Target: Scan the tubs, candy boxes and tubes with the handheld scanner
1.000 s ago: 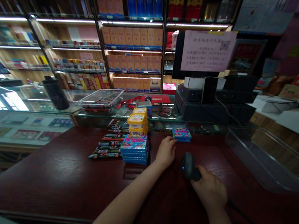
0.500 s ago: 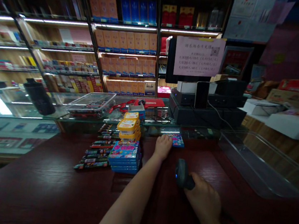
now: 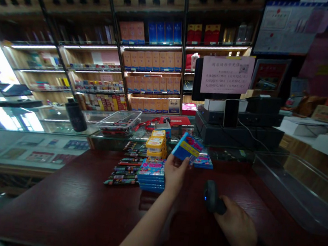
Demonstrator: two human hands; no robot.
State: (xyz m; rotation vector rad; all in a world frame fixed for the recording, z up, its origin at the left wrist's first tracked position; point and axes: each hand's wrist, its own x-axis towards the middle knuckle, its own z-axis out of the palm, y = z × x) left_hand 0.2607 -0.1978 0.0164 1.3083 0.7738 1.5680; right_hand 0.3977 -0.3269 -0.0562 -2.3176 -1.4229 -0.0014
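Observation:
My left hand [image 3: 175,175] grips a flat blue box [image 3: 187,146] with a colourful face and holds it tilted above the dark red counter [image 3: 63,202]. More blue boxes [image 3: 204,161] of the same kind lie just behind it on the counter. My right hand [image 3: 236,226] is closed round a black barcode scanner [image 3: 211,195] whose head points towards the lifted box. To the left stands a stack of blue boxes [image 3: 152,172] with yellow tubs [image 3: 156,144] behind it.
A row of dark pens [image 3: 125,166] lies left of the stack. A black till with a screen and paper notice [image 3: 235,123] stands behind. A clear plastic tray [image 3: 299,185] sits at the right. Lit shelves of goods fill the back wall.
My left hand reached the small pile of blue boxes, took the top one and lifted it off towards me. The scanner hand stayed in place.

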